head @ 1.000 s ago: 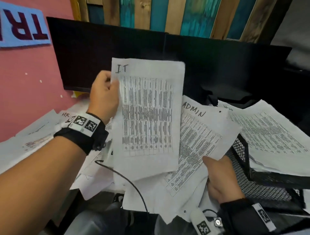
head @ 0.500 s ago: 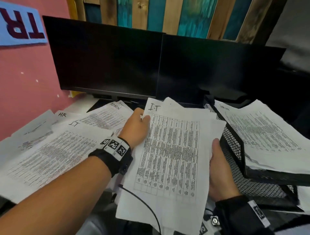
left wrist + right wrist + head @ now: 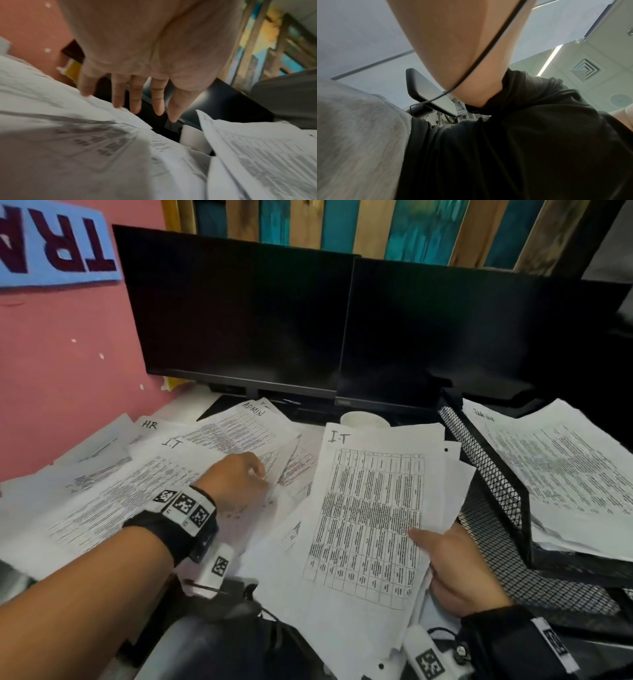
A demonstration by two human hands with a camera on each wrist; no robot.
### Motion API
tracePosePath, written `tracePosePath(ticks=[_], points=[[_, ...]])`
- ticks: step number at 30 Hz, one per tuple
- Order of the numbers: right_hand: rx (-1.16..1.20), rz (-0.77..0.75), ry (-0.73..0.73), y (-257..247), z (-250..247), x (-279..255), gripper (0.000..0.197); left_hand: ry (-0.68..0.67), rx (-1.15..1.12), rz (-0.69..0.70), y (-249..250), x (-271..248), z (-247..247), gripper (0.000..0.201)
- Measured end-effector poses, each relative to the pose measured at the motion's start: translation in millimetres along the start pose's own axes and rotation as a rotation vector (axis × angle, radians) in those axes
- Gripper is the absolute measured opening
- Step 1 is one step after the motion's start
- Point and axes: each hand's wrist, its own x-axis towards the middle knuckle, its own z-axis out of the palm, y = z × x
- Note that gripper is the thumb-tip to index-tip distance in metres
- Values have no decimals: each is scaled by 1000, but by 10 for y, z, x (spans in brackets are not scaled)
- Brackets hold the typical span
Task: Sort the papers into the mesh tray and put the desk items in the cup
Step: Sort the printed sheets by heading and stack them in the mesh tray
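A pink wall is rising beyond the left hand, carrying a blue sign with dark red letters. Two dark monitors are standing side by side straight ahead of both hands, and a partition of wooden and teal slats is showing above them. In the right wrist view, a panelled ceiling is stretching overhead with a glowing strip light and a square air vent.

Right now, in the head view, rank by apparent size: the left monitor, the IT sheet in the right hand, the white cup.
1. left monitor, largest.
2. IT sheet, held by the right hand; its nearness to the camera inflates it.
3. white cup, smallest, though papers hide most of it.
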Motion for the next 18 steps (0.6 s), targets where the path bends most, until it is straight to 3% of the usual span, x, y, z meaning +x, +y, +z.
tracePosePath(ticks=[5,9,13,18], points=[[32,-3,-30,20,137,45,40,-51,265,-228,-385,100,-32,67],[28,-15,-58,21,256,35,42,-43,322,-223,-477,140,-26,78],[34,-11,-50,-12,284,5,40,12,382,-194,-515,165,-34,69],[49,1,-52,-51,243,-30,38,103,324,-201,-553,148,-146,30]])
